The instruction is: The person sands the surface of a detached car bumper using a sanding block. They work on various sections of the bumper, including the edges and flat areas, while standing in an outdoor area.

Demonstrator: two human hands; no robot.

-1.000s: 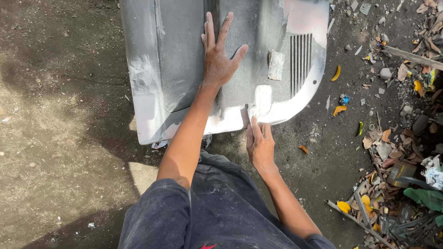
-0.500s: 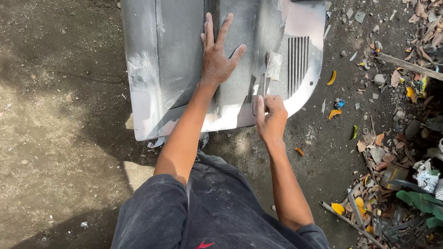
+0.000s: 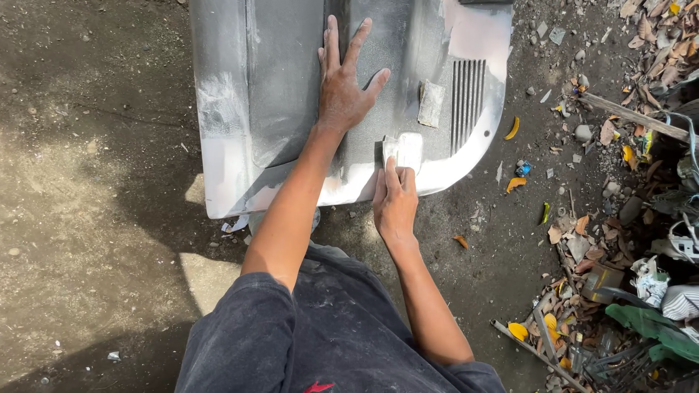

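1. Bare dirt ground (image 3: pixel 95 218), half in shadow; litter and dry leaves (image 3: pixel 626 240) heaped at right.
2. Grey moulded panel (image 3: pixel 247 94) lies flat on the ground, far centre, with a ribbed vent at its right.
3. Left hand (image 3: pixel 344 87) open, fingers spread, palm flat on the panel.
4. Right hand (image 3: pixel 395 200) presses a pale sanding pad (image 3: pixel 403 151) onto the panel's near edge, fingers extended.
5. Second pad piece (image 3: pixel 431 103) rests loose just beyond.

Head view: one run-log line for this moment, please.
left hand flat on grey panel | right hand presses sandpaper at panel edge
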